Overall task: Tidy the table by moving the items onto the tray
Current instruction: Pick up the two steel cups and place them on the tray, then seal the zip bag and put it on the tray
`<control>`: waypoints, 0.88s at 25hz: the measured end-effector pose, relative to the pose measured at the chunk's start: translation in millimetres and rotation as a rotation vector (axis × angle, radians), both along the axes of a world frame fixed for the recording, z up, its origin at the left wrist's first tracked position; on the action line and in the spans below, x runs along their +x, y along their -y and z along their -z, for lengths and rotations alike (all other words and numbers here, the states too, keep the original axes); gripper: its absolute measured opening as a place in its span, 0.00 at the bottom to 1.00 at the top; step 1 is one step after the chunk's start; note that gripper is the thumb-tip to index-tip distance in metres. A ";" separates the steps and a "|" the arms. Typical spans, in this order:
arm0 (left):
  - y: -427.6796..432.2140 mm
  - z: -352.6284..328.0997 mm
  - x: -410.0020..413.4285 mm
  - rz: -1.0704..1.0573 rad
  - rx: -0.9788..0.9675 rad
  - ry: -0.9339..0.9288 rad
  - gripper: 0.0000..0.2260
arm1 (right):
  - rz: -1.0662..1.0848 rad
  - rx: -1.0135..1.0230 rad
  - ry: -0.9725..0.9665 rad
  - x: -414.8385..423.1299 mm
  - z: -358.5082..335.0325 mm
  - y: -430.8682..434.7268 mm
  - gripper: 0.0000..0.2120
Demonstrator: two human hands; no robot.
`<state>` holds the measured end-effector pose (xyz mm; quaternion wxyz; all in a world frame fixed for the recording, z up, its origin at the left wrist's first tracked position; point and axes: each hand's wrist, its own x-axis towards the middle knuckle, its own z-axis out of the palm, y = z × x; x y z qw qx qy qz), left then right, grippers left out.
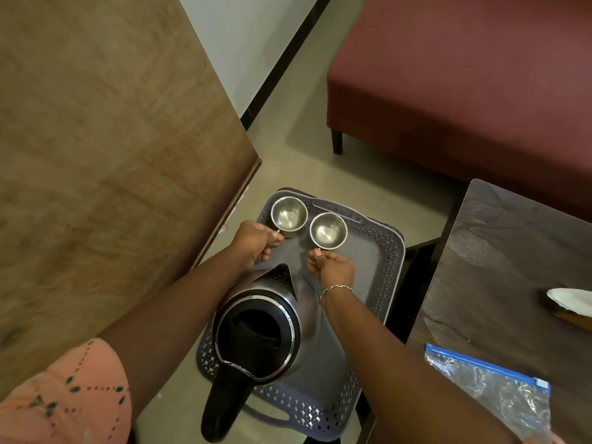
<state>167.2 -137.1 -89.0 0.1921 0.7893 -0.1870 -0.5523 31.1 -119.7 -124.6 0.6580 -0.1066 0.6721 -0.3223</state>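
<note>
Tray (pixel 392 277): grey plastic with a perforated rim, noted at lower centre of the frame, between a brown wooden counter (pixel 112 155) at left and a dark counter (pixel 512 267) at right.

Two steel cups are seen at the tray's upper end, side by side, mouths up, not touching. The left cup (pixel 289 214) is held by its handle in the left hand (pixel 256 245), with the fingers (pixel 267 249) curled round the handle. The right cup (pixel 328 231) is pinched at its handle by the thumb and fingers of the right hand (pixel 333 267). Whether the cup bases rest on the tray cannot be told.

A steel kettle (pixel 272 328) with a black lid is stood on the tray's lower half, spout toward the cups and handle toward the bottom edge.

A clear zip bag (pixel 490 386) is laid on the dark counter at lower right.
</note>
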 end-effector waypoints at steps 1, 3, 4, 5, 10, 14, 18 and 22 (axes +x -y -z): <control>1.4 2.2 0.6 0.010 0.002 0.009 0.11 | -0.002 0.008 0.001 2.2 0.5 0.7 0.07; 3.1 4.2 1.8 0.037 0.020 0.023 0.10 | -0.015 0.021 0.002 4.3 -2.6 2.5 0.05; 2.7 3.8 2.7 0.053 0.031 0.023 0.08 | -0.018 0.031 0.013 3.3 -5.5 2.8 0.07; 1.9 1.9 3.5 0.066 0.036 0.021 0.06 | -0.012 0.044 0.040 1.1 -7.7 3.1 0.10; -11.7 -42.0 16.6 0.070 -0.072 0.050 0.04 | -0.039 0.109 0.148 -21.6 -28.2 2.7 0.10; -53.8 -111.1 5.7 -0.022 -0.438 0.301 0.10 | 0.033 0.059 0.184 -76.6 -52.3 -4.9 0.04; -119.0 -158.3 -64.8 -0.039 -0.789 0.710 0.07 | 0.053 -0.104 0.039 -170.8 -79.3 -34.5 0.09; -175.5 -146.3 -156.8 0.337 -0.878 0.885 0.10 | 0.101 -0.159 -0.128 -273.9 -84.8 -84.8 0.08</control>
